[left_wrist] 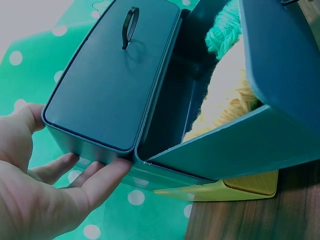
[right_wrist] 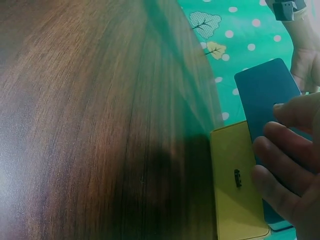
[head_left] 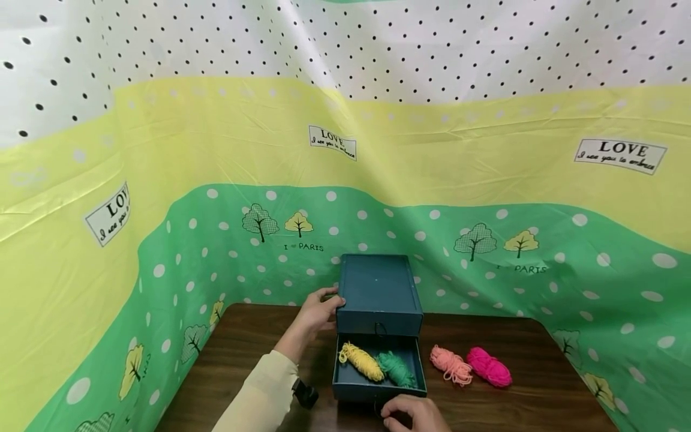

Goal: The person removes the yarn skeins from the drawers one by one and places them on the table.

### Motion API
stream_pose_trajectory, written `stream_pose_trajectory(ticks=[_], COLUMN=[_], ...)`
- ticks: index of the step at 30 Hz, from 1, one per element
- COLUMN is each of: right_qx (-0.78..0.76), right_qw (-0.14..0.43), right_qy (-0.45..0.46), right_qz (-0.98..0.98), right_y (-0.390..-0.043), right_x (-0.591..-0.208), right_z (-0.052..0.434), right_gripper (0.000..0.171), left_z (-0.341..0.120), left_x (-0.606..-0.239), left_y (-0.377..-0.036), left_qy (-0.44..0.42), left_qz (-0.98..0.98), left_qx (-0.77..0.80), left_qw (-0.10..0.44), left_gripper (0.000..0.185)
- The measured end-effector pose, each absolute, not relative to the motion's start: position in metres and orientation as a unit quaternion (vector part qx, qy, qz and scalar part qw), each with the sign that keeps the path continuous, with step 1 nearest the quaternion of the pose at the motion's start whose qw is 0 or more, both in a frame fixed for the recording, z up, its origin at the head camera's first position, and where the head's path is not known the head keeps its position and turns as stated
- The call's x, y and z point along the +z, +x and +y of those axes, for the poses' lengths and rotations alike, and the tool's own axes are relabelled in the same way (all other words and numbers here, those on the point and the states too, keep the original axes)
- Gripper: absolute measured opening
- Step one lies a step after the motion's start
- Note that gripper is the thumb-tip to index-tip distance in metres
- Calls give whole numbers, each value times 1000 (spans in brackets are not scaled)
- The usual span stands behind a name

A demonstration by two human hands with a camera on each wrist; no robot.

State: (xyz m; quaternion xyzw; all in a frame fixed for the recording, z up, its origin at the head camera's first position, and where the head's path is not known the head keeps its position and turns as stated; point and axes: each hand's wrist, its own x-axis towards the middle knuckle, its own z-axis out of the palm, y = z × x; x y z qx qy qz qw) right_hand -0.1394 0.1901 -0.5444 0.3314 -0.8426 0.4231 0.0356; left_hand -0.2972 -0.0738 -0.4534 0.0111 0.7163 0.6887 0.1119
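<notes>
A blue drawer box [head_left: 380, 288] stands at the back of the table, its upper drawer closed. The blue drawer [head_left: 351, 389] below is pulled out, holding a yellow yarn skein [head_left: 364, 363] and a green yarn skein [head_left: 396, 368]. My left hand [head_left: 320, 311] presses the box's left side with nearly straight fingers, thumb at its top edge [left_wrist: 45, 220]. At the drawer's front, my right hand [head_left: 415, 414] has curled fingers at the black loop handle [head_left: 378, 408]; the left wrist view shows the upper drawer's matching loop [left_wrist: 131, 27].
Right of the box, a salmon yarn skein [head_left: 450, 365] and a magenta yarn skein [head_left: 489, 366] lie on the brown wooden table [head_left: 545, 384]. A yellow drawer [right_wrist: 237, 200] sits under the open one. Patterned cloth [head_left: 205, 144] hangs close behind and at both sides.
</notes>
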Motion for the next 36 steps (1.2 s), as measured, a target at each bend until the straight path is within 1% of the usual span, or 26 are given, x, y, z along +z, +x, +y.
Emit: stream_pose_trajectory(ticks=[8,12,19,23,26,31,36], right_qx=[445,465,429,430,435,436,397], right_qw=[52,59,105,113,94,62,58], right_qy=[334,332,287,257,220,168,149], right_qz=[-829,-819,-850,-858,-868,-882,-904], right_y=[-136,-133,-133,-134,-138,-150,-164], right_x=[-537,-526,-503,-490,-483,-475,-475], right_z=[194,197,198,197,199,201,200], right_gripper=[17,14,11,11,14,25,28], left_z=[-75,-76,-77,-76,-75,-74,-74], left_x=[-452,-452,-452,-452,-453,-454,-452], left_y=[-299,-300,-300,-300,-299,-298,-296], left_qy=[18,19,18,14,11,8,8], left_qz=[713,711,711,714,716,716,716], left_qx=[692,693,693,691,689,688,689], left_qw=[114,115,115,113,112,113,114], left_gripper=[67,68,67,65,65,65,66])
